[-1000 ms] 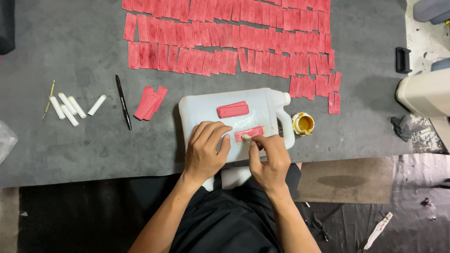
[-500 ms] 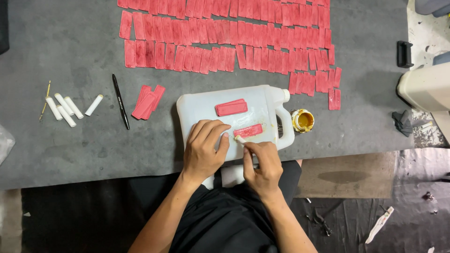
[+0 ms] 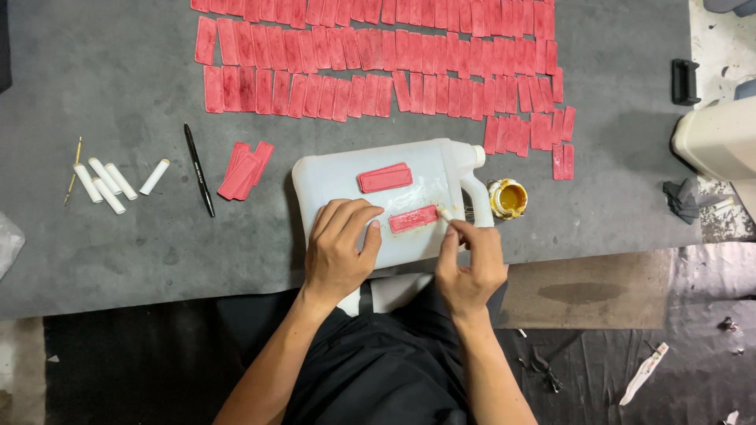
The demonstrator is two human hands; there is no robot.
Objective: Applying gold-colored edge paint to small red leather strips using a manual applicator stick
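Pressing flat with the left hand (image 3: 340, 250) on the jug (image 3: 331, 181), fingers spread, fingertips touching the left end of the lower red strip (image 3: 413, 219); nothing enclosed in this hand, only holding down. Pinching with the right hand (image 3: 470, 264) a small pale stick (image 3: 446, 213), fingers closed around it, its tip at the right end of the same strip.

Going from left to right on the grey mat (image 3: 118, 236): at 9 o'clock from the jug, a thin yellow stick (image 3: 72, 170), then four white tubes (image 3: 118, 178), then a black pen (image 3: 199, 170), then a small pile of red strips (image 3: 246, 168) at about 10 o'clock. Lying on its side in the middle, the white jug, used as a work surface, with a second strip (image 3: 385, 177) resting on it just above the one under the hands. At 3 o'clock, just beside the jug's handle, a small open pot (image 3: 508, 198) with yellow content.

At 12 o'clock, many strips laid out in rows (image 3: 378, 71), touching side by side, probably finished already. Judging from this: most pieces done, one in hand now, one waiting on the jug, and the small pile on the left probably left to do.
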